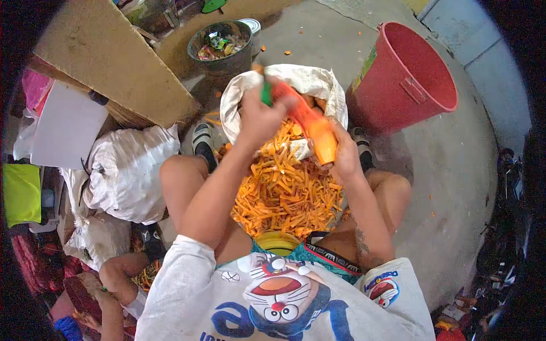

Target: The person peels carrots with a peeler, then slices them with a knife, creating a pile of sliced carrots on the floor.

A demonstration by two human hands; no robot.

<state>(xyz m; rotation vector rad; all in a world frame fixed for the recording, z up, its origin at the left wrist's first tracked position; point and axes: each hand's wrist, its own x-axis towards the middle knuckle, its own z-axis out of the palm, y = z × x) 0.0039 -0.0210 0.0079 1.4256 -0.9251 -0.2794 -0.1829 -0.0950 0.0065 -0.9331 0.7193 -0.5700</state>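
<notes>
My left hand [263, 116] is closed around a green-handled tool [266, 94], too blurred to tell its kind. In my right hand [344, 152] is a thick carrot [324, 142], held slantwise with its bright orange cut end toward me. A smeared red-orange length [293, 102] runs from the carrot up to my left fingers; I cannot make out whether it is carrot or tool. Below both hands lies a heap of orange strips and peelings [284, 193], between my legs. Just beyond, a white sack [232, 108] stands with its mouth rolled back and brownish-orange roots inside.
A red bucket [392, 85] stands at the right, and a black bin [227, 63] with scraps at the back. Full white sacks [133, 170] and a cardboard panel [114, 62] line the left. Another person's arm [111, 312] shows at lower left. Under me is a yellow seat [277, 243].
</notes>
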